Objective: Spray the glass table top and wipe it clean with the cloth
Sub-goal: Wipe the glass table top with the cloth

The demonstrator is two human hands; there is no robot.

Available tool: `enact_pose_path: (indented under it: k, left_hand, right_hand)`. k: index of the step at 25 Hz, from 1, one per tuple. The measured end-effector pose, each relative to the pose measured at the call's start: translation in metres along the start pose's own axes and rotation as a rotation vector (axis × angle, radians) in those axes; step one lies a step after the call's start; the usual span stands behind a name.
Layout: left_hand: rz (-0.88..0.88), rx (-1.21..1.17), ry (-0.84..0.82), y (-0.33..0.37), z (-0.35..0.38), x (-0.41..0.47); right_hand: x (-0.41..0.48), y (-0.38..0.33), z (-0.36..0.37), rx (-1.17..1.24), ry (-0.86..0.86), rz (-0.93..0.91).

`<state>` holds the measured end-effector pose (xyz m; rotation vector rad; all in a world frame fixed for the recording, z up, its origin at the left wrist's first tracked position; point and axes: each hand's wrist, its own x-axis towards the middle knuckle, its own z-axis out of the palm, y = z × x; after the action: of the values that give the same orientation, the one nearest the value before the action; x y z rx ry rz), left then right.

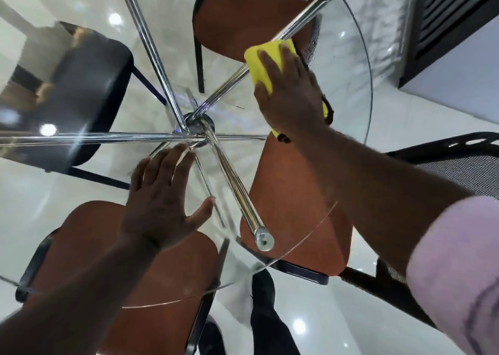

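A round glass table top (359, 66) fills the view, with chrome legs (235, 190) crossing beneath it at a central hub. A yellow cloth (260, 57) lies on the glass at the right. My right hand (289, 90) presses flat on the cloth with straight fingers; the cloth's rear edge shows behind my wrist. My left hand (164, 198) rests flat on the glass near the hub, fingers spread, holding nothing. No spray bottle is in view.
Brown-seated chairs stand under the table at the far side (243, 14), the near right (297, 206) and the near left (108, 246). A black chair (89, 90) sits at the left. A black mesh chair (459, 165) is at the right. The floor is glossy white tile.
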<state>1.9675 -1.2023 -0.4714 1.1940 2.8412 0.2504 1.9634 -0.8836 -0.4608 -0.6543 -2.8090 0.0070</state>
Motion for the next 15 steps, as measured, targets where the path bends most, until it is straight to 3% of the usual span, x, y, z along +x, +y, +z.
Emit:
enact_pose_path:
  k: [3, 6, 8, 9, 11, 12, 13, 14, 15]
  left_hand:
    - [0.010, -0.003, -0.015, 0.004, -0.007, -0.002]
    - [-0.008, -0.003, -0.049, 0.003, -0.010, 0.000]
    - [-0.006, -0.009, -0.053, 0.004, -0.006, 0.001]
    - [-0.007, -0.013, -0.039, 0.003, -0.003, 0.000]
    - [0.010, -0.015, -0.001, 0.001, 0.003, -0.001]
    - [0.018, -0.011, 0.004, 0.000, 0.003, 0.000]
    - [0.020, -0.012, -0.001, 0.000, 0.002, -0.001]
    - [0.012, -0.017, -0.009, -0.001, 0.001, -0.002]
    - [0.002, -0.016, -0.012, -0.001, -0.001, -0.003]
  right_hand:
    - [-0.059, -0.023, -0.019, 0.053, -0.008, 0.031]
    - [-0.165, -0.015, -0.045, 0.149, -0.176, -0.327]
    - [-0.153, 0.017, -0.053, 0.138, -0.231, -0.561]
    - [-0.133, 0.032, -0.049, 0.215, -0.288, -0.523]
    - [-0.094, 0.063, -0.035, 0.475, -0.270, -0.123]
    - [-0.090, 0.066, -0.031, 0.440, -0.185, 0.125]
    - [-0.100, 0.054, -0.028, 0.236, -0.073, 0.339]
    - [-0.121, 0.032, -0.024, 0.110, 0.011, 0.494]
    - [-0.142, 0.002, -0.028, 0.107, 0.065, 0.518]
